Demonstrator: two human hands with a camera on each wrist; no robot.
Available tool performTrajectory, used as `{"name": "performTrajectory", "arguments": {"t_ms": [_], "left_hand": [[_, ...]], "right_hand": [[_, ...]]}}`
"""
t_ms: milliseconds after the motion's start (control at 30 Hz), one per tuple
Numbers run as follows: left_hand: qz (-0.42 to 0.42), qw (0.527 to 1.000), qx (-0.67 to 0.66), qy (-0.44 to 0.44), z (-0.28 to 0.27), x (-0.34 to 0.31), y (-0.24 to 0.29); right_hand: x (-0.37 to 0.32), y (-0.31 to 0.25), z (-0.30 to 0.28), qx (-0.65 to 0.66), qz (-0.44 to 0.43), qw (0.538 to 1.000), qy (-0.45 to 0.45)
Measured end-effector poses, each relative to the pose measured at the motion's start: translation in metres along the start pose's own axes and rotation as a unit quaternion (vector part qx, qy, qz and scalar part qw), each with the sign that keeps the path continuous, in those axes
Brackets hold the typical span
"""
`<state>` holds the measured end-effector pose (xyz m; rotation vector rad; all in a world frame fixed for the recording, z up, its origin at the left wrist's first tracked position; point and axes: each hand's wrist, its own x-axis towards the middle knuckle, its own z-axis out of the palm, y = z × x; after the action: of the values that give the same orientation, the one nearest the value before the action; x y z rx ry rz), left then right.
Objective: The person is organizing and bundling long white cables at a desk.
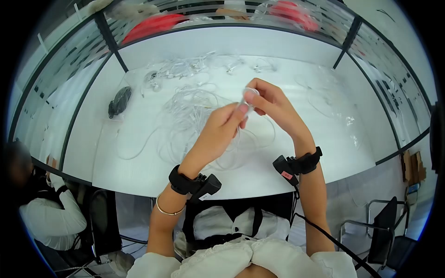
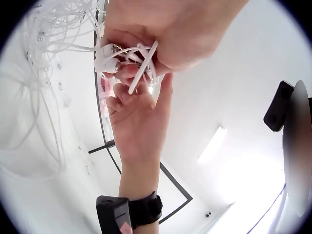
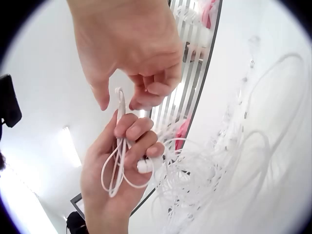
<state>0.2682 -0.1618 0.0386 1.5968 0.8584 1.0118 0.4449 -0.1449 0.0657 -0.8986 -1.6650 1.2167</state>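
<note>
My left hand (image 1: 220, 125) grips a white earphone cable (image 3: 120, 161) wound into a long, narrow coil, its fingers curled round the middle. White earbuds (image 2: 108, 62) with metallic ends stick out beside these fingers in the left wrist view. My right hand (image 1: 273, 104) is at the coil's upper end, above the table. In the right wrist view its thumb (image 3: 100, 95) and fingertips stand apart on either side of the coil's top loop, with the fingers bent. Beneath the hands spreads a loose tangle of white cables (image 1: 187, 109).
More white cables with small plugs (image 1: 181, 68) lie along the back of the white table (image 1: 320, 153). A dark bundle in clear plastic (image 1: 120, 101) rests at the left, clear plastic bags (image 1: 351, 127) at the right. Low partitions (image 1: 222, 44) enclose the table. Another person (image 1: 53, 211) sits at lower left.
</note>
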Motion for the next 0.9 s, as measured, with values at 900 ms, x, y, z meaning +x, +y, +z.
{"name": "performTrajectory", "arguments": {"t_ms": [900], "left_hand": [[0.166,0.965,0.081,0.186,-0.010,0.005,-0.004]], "right_hand": [[0.055,0.039,-0.109,-0.047,0.036,0.993,0.106]]}}
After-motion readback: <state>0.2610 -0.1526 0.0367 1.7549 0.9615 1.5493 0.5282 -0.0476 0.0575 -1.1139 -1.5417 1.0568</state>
